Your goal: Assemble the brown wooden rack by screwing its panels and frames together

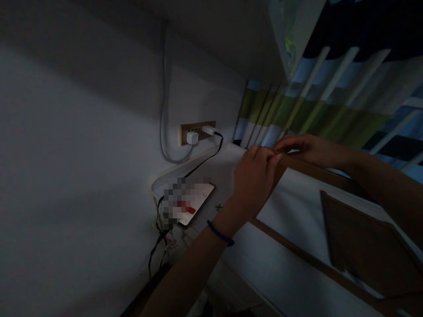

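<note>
Both my hands meet at the top edge of a wooden rail [317, 172] beside a striped curtain [330, 110]. My left hand [253, 182] has its fingers curled and pinched at the rail's end; a blue band circles its wrist. My right hand [306, 147] reaches in from the right with fingers pressed together, touching the left fingertips. Whatever they pinch is too small and dark to make out.
A lit phone [190, 202] lies on a white ledge [228, 167] with a black cable running to a wall socket [197, 132] holding two white plugs. A dark wooden panel [360, 246] sits lower right. A plain wall fills the left.
</note>
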The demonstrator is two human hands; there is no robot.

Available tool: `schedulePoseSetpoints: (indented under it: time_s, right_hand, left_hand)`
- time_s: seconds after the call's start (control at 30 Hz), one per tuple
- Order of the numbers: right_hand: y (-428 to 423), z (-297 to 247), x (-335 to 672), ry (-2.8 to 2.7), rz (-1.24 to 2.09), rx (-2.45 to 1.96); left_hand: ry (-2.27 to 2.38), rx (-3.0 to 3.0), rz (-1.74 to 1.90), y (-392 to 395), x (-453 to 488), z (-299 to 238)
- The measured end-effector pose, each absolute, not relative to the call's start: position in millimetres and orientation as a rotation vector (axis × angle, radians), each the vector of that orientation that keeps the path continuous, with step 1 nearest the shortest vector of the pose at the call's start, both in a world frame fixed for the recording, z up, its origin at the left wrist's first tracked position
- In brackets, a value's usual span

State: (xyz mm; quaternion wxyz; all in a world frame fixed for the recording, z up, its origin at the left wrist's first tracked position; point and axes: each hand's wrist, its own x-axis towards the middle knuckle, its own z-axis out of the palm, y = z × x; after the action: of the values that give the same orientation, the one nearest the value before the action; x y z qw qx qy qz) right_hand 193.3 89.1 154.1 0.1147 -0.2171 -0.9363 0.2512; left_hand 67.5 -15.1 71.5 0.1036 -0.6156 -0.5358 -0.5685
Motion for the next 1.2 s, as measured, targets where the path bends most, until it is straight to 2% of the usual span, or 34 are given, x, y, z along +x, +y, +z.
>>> schedulePoseSetpoints:
  time_s: [0.23, 0.43, 1.2]
  right_hand:
    - [87.9, 154.6, 193.9, -2.768, 0.709, -0.647]
    - [91.0, 154.3, 194.7, -2.783, 0.637, -0.584]
    - [85.5, 155.8, 191.6, -2.746, 0.615, -0.579]
  left_hand:
    - [-1.434, -1.633, -1.831, -6.5, 63.6, 68.9]
    - [-1.243, -2.07, -1.947, 0.0, 62.8, 66.8]
    - [-1.245, -2.148, -2.161, 6.9, 54.5, 66.5]
